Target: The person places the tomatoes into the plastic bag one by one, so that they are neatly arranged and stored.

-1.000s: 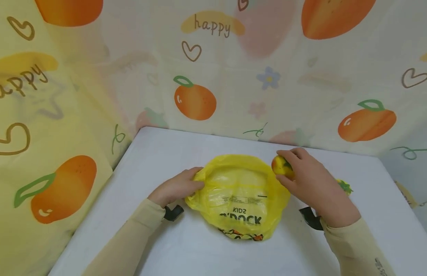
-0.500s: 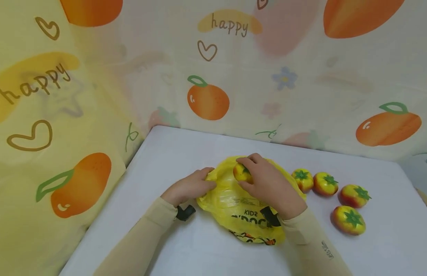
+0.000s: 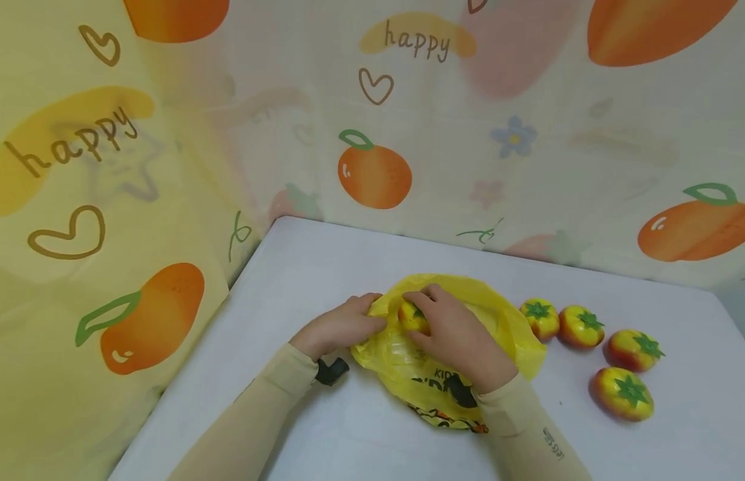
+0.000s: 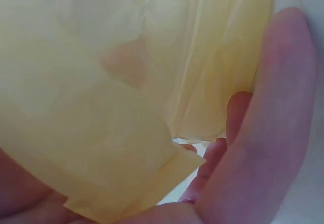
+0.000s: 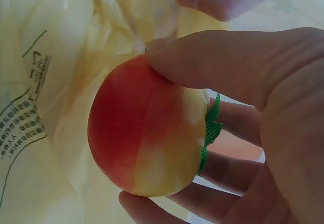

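A yellow plastic bag (image 3: 402, 394) with dark print lies on the white table, its mouth spread wide. At its left rim my left hand (image 3: 342, 325) pinches the thin film between thumb and fingers, as the left wrist view shows of the bag (image 4: 126, 107). Inside the mouth, my right hand (image 3: 459, 334) holds an artificial fruit (image 3: 413, 316), close to the left hand. Up close in the right wrist view, this fruit (image 5: 144, 133) is smooth, red on one side and yellow on the other, with a green fabric leaf top. Thumb and fingers wrap round it.
Right of the bag stand several like fruits, the nearest fruit (image 3: 540, 321) right beside the bag's edge and the front one (image 3: 623, 394) closer to me. A fruit-printed cloth (image 3: 432, 133) hangs behind the white table (image 3: 336, 247) and along its left.
My right hand has carried the fruit leftward from beyond the bag's right rim into its mouth. The left hand keeps its grip on the rim. The head view has shifted, showing the other fruits.
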Available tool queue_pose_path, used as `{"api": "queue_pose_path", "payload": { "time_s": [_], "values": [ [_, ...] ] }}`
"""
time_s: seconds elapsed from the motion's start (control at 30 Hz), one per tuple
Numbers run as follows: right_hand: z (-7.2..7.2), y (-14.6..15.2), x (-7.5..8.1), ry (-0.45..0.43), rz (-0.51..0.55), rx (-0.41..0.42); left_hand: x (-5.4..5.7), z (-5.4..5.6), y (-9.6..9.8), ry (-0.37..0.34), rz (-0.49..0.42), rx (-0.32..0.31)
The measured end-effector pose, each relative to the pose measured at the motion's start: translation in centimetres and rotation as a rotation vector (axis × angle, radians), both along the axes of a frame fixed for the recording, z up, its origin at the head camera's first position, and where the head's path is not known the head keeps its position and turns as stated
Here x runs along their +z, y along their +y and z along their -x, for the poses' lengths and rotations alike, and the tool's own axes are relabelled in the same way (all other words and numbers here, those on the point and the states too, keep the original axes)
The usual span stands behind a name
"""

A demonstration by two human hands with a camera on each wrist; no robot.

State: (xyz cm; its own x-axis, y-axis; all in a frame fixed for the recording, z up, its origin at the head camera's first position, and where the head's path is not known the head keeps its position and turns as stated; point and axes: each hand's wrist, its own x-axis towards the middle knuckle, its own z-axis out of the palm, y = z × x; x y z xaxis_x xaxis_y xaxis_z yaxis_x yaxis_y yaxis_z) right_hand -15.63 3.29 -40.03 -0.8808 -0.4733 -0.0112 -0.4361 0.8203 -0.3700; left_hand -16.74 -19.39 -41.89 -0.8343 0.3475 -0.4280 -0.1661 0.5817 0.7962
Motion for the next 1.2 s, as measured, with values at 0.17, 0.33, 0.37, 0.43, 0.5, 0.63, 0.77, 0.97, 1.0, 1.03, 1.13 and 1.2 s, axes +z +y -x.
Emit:
{"api": "queue_pose_path", "payload": {
  "time_s": [0.17,0.33,0.37,0.43,0.5,0.63,0.77,0.97,1.0,1.03,1.13,1.2],
  "values": [
    [0.2,0.0,-0.6,0.019,0.001,0.002,0.0,0.2,0.1,0.006,-0.004,-0.011],
    [0.4,0.0,-1.1,-0.001,-0.015,-0.006,-0.1,0.4,0.1,0.007,-0.019,-0.023],
    [0.4,0.0,-1.2,-0.004,-0.018,-0.007,-0.2,0.4,0.0,0.006,-0.017,-0.023],
    [0.5,0.0,-1.3,-0.003,-0.019,-0.008,-0.3,0.4,0.0,0.003,-0.002,-0.018],
    [0.5,0.0,-1.4,0.001,-0.017,-0.006,-0.4,0.3,0.0,0.0,0.009,-0.01],
    [0.6,0.0,-1.4,0.017,-0.021,0.003,-0.5,0.2,0.1,-0.001,0.011,0.001],
    [0.6,0.0,-1.4,0.027,-0.031,0.008,-0.5,0.1,0.2,0.005,0.014,0.01],
    [0.7,0.1,-1.4,0.026,-0.037,0.001,-0.5,0.2,0.4,0.021,0.02,0.01],
    [0.7,0.2,-1.5,0.024,-0.036,-0.001,-0.6,0.2,0.4,0.023,0.022,0.011],
    [0.7,0.2,-1.5,0.022,-0.036,-0.003,-0.6,0.2,0.4,0.023,0.024,0.011],
    [0.7,0.3,-1.6,0.015,-0.032,-0.004,-0.7,0.2,0.5,0.024,0.031,0.012],
    [0.7,0.3,-1.7,0.014,-0.034,-0.003,-0.7,0.2,0.6,0.027,0.036,0.009]
  ]
}}
